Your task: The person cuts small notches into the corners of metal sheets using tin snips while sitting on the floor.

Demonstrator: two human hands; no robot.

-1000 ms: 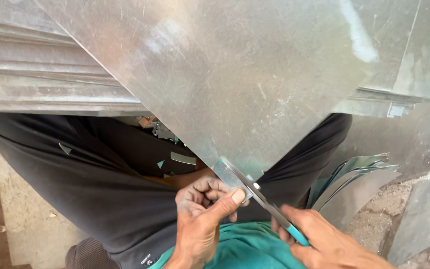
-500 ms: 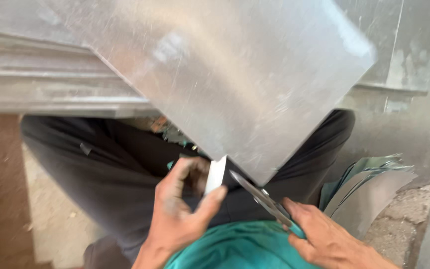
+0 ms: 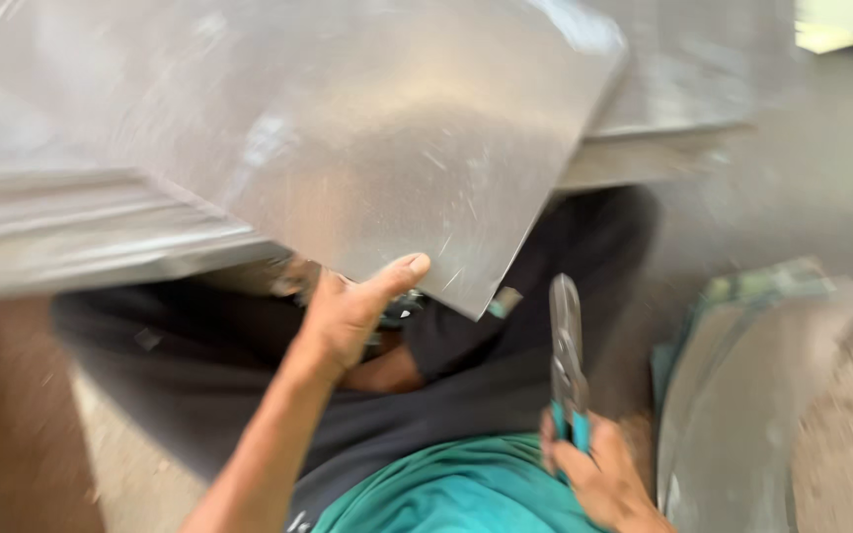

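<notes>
Left hand (image 3: 352, 311) grips metal sheet (image 3: 367, 148) by its lower edge, thumb on top, sheet above hand. Right hand (image 3: 599, 474) closed around snips (image 3: 567, 365), blades pointing up, clear of sheet.

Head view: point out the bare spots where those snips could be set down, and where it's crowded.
Bare floor shows right of the curved metal pieces, and a concrete strip left of the dark trousers. Crowded: the lap, with left hand gripping the metal sheet and right hand holding snips.
</notes>
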